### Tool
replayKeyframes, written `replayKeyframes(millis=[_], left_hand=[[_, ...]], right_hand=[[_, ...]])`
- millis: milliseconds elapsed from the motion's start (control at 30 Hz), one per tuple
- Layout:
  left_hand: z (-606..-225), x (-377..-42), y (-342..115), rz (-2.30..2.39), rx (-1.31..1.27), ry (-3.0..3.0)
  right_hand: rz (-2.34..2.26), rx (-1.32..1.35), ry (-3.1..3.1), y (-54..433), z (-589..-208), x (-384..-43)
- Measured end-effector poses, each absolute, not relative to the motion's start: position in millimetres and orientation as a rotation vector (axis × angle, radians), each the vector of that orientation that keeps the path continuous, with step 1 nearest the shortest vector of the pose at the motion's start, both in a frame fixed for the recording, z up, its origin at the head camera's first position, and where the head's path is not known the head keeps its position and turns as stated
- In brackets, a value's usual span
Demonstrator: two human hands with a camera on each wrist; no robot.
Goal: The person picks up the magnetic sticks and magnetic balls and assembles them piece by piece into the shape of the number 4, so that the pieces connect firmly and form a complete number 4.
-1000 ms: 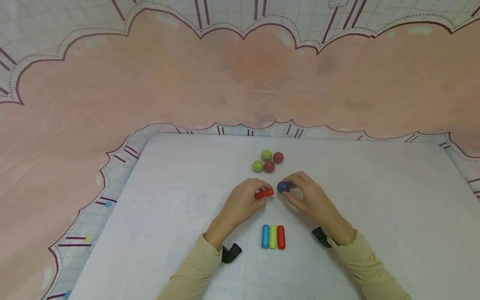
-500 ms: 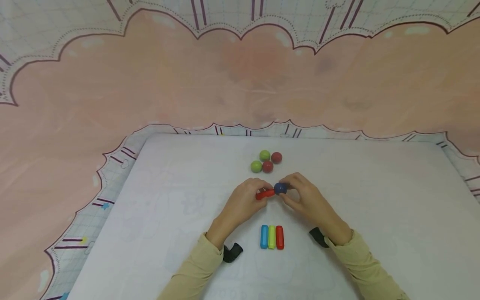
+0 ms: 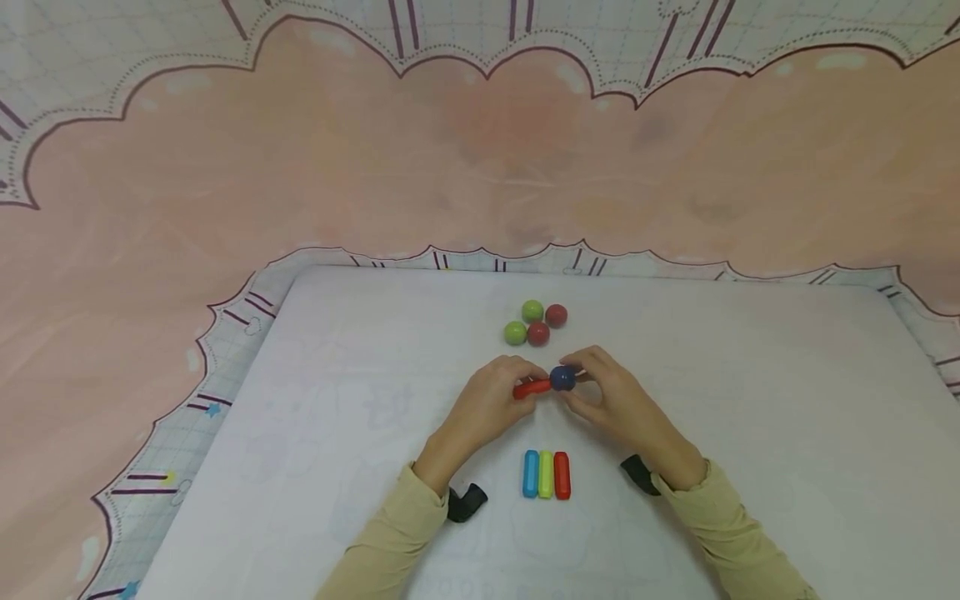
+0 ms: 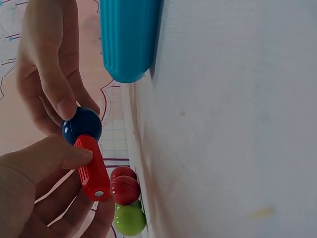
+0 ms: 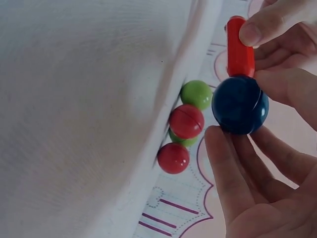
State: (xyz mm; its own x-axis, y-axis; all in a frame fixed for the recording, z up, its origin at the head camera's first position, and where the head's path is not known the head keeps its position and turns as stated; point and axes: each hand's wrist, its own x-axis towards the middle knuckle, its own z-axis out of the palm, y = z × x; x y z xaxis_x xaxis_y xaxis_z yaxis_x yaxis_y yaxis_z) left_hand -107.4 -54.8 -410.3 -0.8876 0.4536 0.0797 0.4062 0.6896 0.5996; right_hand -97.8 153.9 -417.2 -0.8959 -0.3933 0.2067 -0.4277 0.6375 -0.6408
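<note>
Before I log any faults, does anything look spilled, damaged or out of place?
In the left wrist view, a faint yellowish mark at lower right breaks the white surface, perhaps a stain. The held red stick and blue ball look undamaged.

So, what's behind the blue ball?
In the head view, two green balls and two red balls sit on the white table beyond the blue ball; whatever the ball itself covers can't be seen.
</note>
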Motion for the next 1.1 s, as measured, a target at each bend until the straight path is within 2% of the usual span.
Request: replayKeyframes(millis=[1100], left_hand=[[-412.9, -114.5, -55.4, 0.929, 0.745, 2.772]], right_hand=[[1.000, 0.777, -2.812, 156.5, -425.1, -100.3]])
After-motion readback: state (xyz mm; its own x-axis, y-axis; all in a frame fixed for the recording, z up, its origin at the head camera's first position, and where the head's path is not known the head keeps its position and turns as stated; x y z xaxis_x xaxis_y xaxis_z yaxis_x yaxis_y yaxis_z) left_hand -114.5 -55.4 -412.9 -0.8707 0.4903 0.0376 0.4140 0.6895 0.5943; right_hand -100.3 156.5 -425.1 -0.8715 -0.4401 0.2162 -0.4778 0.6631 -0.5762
